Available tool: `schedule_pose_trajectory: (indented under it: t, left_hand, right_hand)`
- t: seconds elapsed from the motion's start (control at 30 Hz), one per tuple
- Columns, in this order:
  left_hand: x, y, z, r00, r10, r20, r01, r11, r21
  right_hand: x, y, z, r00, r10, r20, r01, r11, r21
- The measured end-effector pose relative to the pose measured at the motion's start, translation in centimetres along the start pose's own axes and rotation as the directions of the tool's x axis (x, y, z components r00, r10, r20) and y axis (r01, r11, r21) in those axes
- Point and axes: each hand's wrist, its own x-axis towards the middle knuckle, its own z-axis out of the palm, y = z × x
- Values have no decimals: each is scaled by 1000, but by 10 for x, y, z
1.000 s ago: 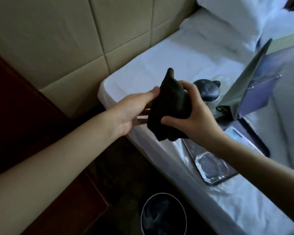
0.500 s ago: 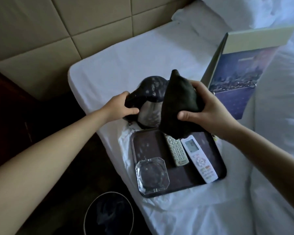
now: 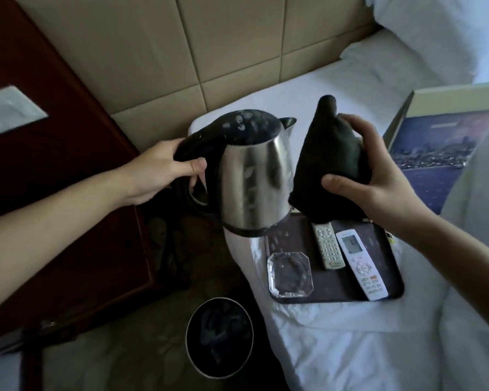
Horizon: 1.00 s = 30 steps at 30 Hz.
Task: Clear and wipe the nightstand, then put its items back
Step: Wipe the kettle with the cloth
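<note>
Above the edge of the white-sheeted bed (image 3: 336, 334), the left hand (image 3: 158, 172) is wrapped around the black handle of a stainless steel electric kettle with a black lid (image 3: 251, 176); the kettle is held in the air, tilted, its base over the bed's corner. The right hand (image 3: 378, 176) grips a dark bunched cloth (image 3: 328, 159), raised just beside the kettle's body. Below both, a dark rectangular tray (image 3: 384, 249) lies on the sheet, carrying a clear faceted glass ashtray (image 3: 290, 273), a grey remote control (image 3: 328, 245) and a white remote control with a small screen (image 3: 362, 263), the two remotes side by side. A propped calendar card with a blue night skyline (image 3: 441, 153) stands behind the tray. The dark red wooden bench (image 3: 54, 179) stands left, a round waste bin (image 3: 219, 337) on the floor below.
</note>
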Motion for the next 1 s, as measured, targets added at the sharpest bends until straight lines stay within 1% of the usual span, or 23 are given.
schedule_pose_trajectory:
  t: [0.07, 0.17, 0.23, 0.33, 0.37, 0.43, 0.47, 0.5, 0.53, 0.57, 0.6, 0.67, 0.7, 0.73, 0.77, 0.8, 0.83, 0.87, 0.9, 0.93, 0.97, 1.0]
  left_hand:
    - [-50, 8, -22, 1000, -16, -3, 16, 998, -65]
    - [-131, 18, -51, 1000, 4, -13, -5, 999, -51]
    - [-182, 24, -65, 999, 21, -31, -22, 999, -29]
    - [-257, 32, -82, 996, 66, -65, -64, 997, 36]
    - [-281, 33, -86, 994, 68, -89, -63, 996, 59]
    - [-328, 32, -93, 987, 84, -137, -68, 990, 121]
    - [-349, 30, -96, 983, 96, -155, -72, 985, 158]
    - [-370, 29, -99, 979, 108, -174, -73, 978, 196]
    - [-390, 26, -102, 973, 126, -193, -79, 969, 234]
    - [-409, 25, -105, 967, 138, -214, -80, 963, 259]
    - [-425, 23, -108, 962, 146, -231, -79, 958, 276]
    - [-455, 25, -112, 955, 157, -253, -78, 952, 296]
    - [-468, 27, -113, 954, 157, -254, -76, 950, 304]
    - [-479, 27, -114, 953, 168, -253, -80, 943, 324]
    - [-489, 29, -115, 950, 174, -261, -77, 936, 344]
    - [-497, 29, -116, 947, 179, -269, -72, 928, 364]
    - [-504, 32, -117, 945, 171, -280, -57, 925, 375]
    - [-509, 34, -117, 944, 166, -286, -44, 920, 389]
    - [-514, 36, -115, 944, 157, -291, -31, 917, 397]
    - [-519, 38, -113, 946, 146, -291, -19, 917, 399]
    - [-525, 41, -110, 948, 135, -289, -10, 917, 398]
    - [-531, 44, -107, 949, 138, -282, -15, 917, 399]
  right_hand:
    - [-4, -37, 19, 999, -22, 45, 18, 995, 95]
    - [-12, -89, 50, 983, -31, 181, -7, 978, 209]
    - [-21, -120, 77, 960, -62, 275, -2, 974, 227]
    - [-36, -161, 125, 935, -115, 337, 40, 974, 222]
    - [-42, -176, 141, 928, -117, 353, 55, 982, 181]
    - [-54, -204, 168, 913, -113, 392, 139, 989, -40]
    - [-59, -214, 182, 903, -130, 409, 213, 963, -163]
    - [-65, -222, 195, 904, -163, 395, 280, 924, -260]
    - [-74, -230, 209, 906, -202, 372, 326, 894, -308]
    - [-86, -237, 225, 901, -219, 374, 345, 885, -314]
    - [-101, -244, 242, 892, -203, 404, 330, 903, -275]
    - [-131, -257, 274, 875, -112, 471, 214, 962, -168]
    - [-143, -263, 285, 863, -119, 492, 223, 962, -157]
    - [-154, -270, 294, 853, -169, 493, 289, 941, -178]
    - [-162, -280, 302, 846, -249, 471, 379, 903, -203]
    - [-168, -290, 311, 813, -360, 458, 495, 841, -218]
    - [-171, -297, 320, 745, -484, 460, 618, 760, -201]
    - [-174, -304, 329, 661, -578, 479, 714, 680, -165]
    - [-175, -311, 337, 574, -640, 511, 786, 606, -122]
    - [-175, -316, 341, 501, -666, 552, 829, 552, -86]
    - [-174, -318, 340, 454, -668, 590, 849, 526, -58]
    - [-170, -316, 334, 437, -653, 618, 849, 527, -44]
